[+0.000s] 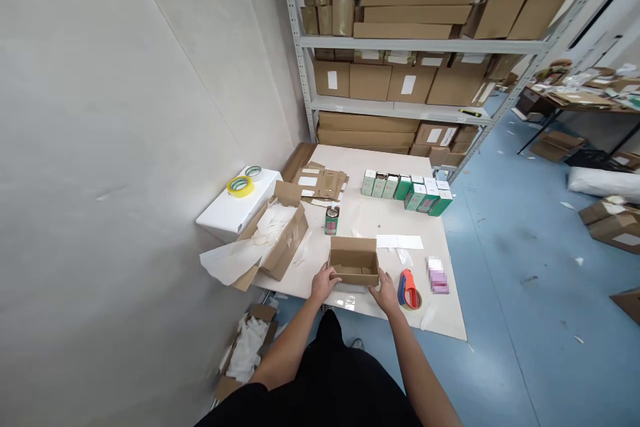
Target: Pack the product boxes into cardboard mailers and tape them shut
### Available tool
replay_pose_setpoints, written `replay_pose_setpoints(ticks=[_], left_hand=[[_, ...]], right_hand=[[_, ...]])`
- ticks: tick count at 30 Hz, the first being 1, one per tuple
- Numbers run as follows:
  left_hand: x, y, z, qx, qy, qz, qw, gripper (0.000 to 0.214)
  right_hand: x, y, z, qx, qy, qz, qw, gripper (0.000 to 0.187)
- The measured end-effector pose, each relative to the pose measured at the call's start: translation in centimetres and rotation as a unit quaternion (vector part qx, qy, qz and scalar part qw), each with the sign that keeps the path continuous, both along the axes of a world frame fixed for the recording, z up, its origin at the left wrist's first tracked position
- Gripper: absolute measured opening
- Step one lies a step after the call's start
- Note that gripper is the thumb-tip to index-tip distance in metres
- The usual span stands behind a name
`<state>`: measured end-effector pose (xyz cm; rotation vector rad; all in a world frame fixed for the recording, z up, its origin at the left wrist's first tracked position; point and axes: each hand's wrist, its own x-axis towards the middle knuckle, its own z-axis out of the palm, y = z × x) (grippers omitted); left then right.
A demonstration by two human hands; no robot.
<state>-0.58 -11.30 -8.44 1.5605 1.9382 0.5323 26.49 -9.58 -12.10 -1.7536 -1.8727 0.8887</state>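
On the table in front of me stands an open cardboard box (355,279), its back flap raised and its inside showing bare cardboard. My left hand (323,282) grips the near left corner, with the thumb along the front wall. At the near right corner my right hand (385,292) holds the same box, fingers against its side. Just behind the box to the left is a green tin (331,221) with a metallic top. A tape dispenser (410,290), red and blue, lies right of my right hand. White paper strips (399,241) lie behind it.
Green and white small boxes (419,195) stand in rows at the back right. Flattened cardboard (323,182) lies at the back left. A long carton with white packing paper (274,223) stands left, beside a white surface holding yellow tape (240,187). Shelving (420,45) rises behind the table (445,320).
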Motion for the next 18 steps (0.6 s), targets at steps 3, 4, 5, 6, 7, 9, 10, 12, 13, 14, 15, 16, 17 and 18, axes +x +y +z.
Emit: replay_pose_setpoints(ticks=[3,4,5,6,7,9,10,12,13,14,15,16,17,18], left_hand=[[-1.2,-1.2,1.2,0.019,-0.002,0.036,0.999,0.013],[-1.6,-1.8,1.6,0.028,0.002,0.051,0.998,0.013],[-2.0,-2.4,1.9,0.034,0.007,0.066,0.997,0.013],[-2.5,-3.1,2.2,0.037,0.014,0.078,0.996,0.013],[-3.0,-3.8,2.5,0.037,0.020,0.088,0.995,0.013],[-4.1,-5.3,3.0,0.025,0.029,0.104,0.994,0.012],[-4.7,-6.0,3.2,0.019,0.032,0.111,0.993,0.012],[-5.8,-7.3,3.4,0.011,0.036,0.128,0.991,0.011],[-6.4,-7.8,3.5,0.009,0.038,0.136,0.990,0.011],[-6.9,-8.2,3.4,0.009,0.041,0.142,0.989,0.011],[-7.4,-8.6,3.3,0.008,0.043,0.145,0.988,0.012],[-7.9,-8.8,3.2,0.007,0.045,0.146,0.988,0.013],[-8.4,-9.1,3.1,0.005,0.047,0.147,0.988,0.013],[-8.9,-9.3,3.1,0.001,0.046,0.148,0.988,0.014]], right_hand=[[-1.7,0.2,1.1,0.042,0.018,-0.002,0.999,0.080],[-2.3,0.4,1.6,0.055,0.022,-0.003,0.998,0.082],[-3.0,0.7,2.3,0.069,0.026,-0.002,0.997,0.084],[-3.7,1.1,3.0,0.082,0.030,0.002,0.996,0.084],[-4.5,1.4,3.8,0.093,0.033,0.009,0.995,0.084],[-6.2,2.1,5.4,0.108,0.037,0.034,0.993,0.079],[-7.2,2.4,6.2,0.115,0.040,0.052,0.991,0.075],[-9.1,2.9,7.9,0.127,0.043,0.091,0.987,0.070],[-10.1,3.1,8.6,0.132,0.044,0.109,0.984,0.068],[-11.2,3.3,9.3,0.134,0.044,0.124,0.982,0.068],[-12.3,3.6,9.9,0.136,0.044,0.136,0.980,0.068],[-13.4,3.9,10.5,0.137,0.042,0.146,0.979,0.067],[-14.7,4.2,11.0,0.138,0.040,0.154,0.978,0.067],[-16.1,4.6,11.5,0.142,0.037,0.162,0.976,0.065]])
